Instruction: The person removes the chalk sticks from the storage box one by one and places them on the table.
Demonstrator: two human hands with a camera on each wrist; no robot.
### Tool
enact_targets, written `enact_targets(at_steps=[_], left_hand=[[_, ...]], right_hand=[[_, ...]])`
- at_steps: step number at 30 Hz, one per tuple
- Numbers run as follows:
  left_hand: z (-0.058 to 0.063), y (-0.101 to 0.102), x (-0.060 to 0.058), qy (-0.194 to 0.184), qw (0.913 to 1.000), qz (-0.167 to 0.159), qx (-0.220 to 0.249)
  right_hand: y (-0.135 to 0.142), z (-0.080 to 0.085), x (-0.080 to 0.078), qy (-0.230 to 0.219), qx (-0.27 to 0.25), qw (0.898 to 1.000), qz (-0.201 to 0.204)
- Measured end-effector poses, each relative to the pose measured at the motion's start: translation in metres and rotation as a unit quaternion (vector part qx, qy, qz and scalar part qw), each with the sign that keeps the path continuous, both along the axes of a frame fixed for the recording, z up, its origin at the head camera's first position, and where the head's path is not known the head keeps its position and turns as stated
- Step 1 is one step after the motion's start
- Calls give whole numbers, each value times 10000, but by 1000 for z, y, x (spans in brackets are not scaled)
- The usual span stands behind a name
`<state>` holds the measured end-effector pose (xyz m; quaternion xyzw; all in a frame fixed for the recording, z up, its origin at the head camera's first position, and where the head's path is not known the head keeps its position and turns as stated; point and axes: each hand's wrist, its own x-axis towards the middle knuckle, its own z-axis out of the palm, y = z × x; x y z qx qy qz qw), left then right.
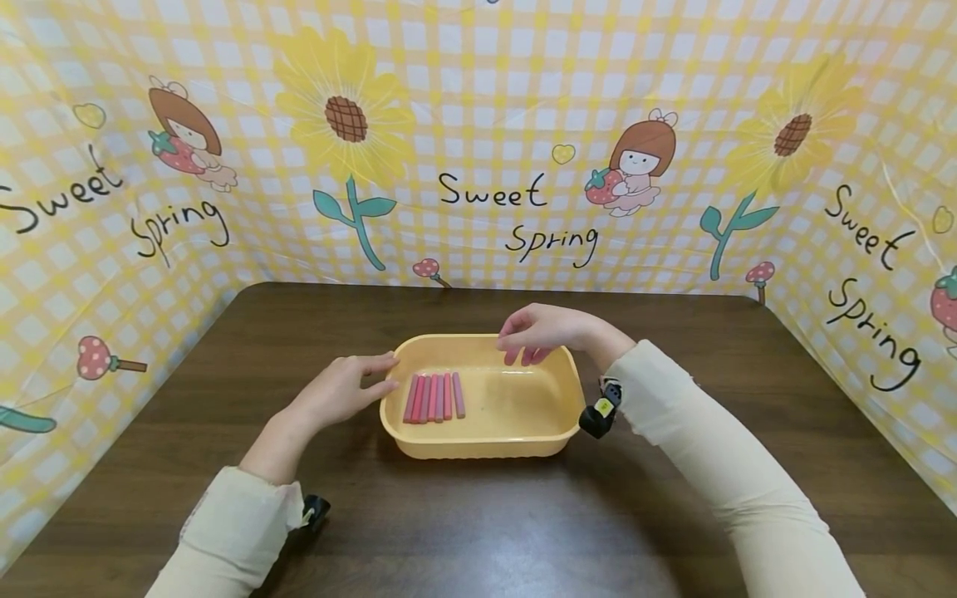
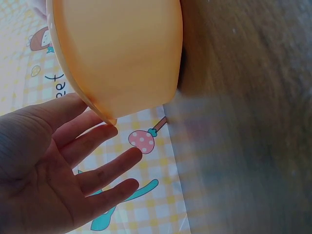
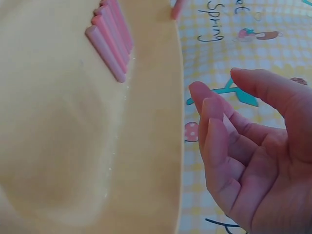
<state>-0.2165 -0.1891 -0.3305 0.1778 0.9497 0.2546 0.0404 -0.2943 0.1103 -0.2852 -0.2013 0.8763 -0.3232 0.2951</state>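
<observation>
A pale yellow plastic basin (image 1: 486,438) stands on the table. Inside it, toward its left end, several thin pink and mauve sticks (image 1: 434,398) lie side by side in a row, the rightmost a little apart. My left hand (image 1: 340,388) is at the basin's left end, thumb and forefinger right at the rim. In the left wrist view its other fingers spread out below the rim (image 2: 62,63). Above the far right part of the basin hovers my right hand (image 1: 542,330), thumb and fingers loosely bent and apart. Nothing shows between those fingertips in the right wrist view.
Dark brown wood table (image 1: 463,523) lies under the basin. A yellow checked cloth (image 1: 478,108) with printed flowers and figures hangs behind the table and along both sides. Each wrist wears a small black camera, one by the right cuff (image 1: 602,409).
</observation>
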Motion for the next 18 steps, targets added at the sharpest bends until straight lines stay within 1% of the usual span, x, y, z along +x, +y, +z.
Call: enact_targets(at_steps=[13,18], left_hand=[[-1,0,-1,21,10000,-43,-17],[0,0,-1,-4,10000,-33,-28]], right_hand=[[-22,-15,-16,-399,-25,9992,21],[-28,-19,-21,-517,-6,9986,121]])
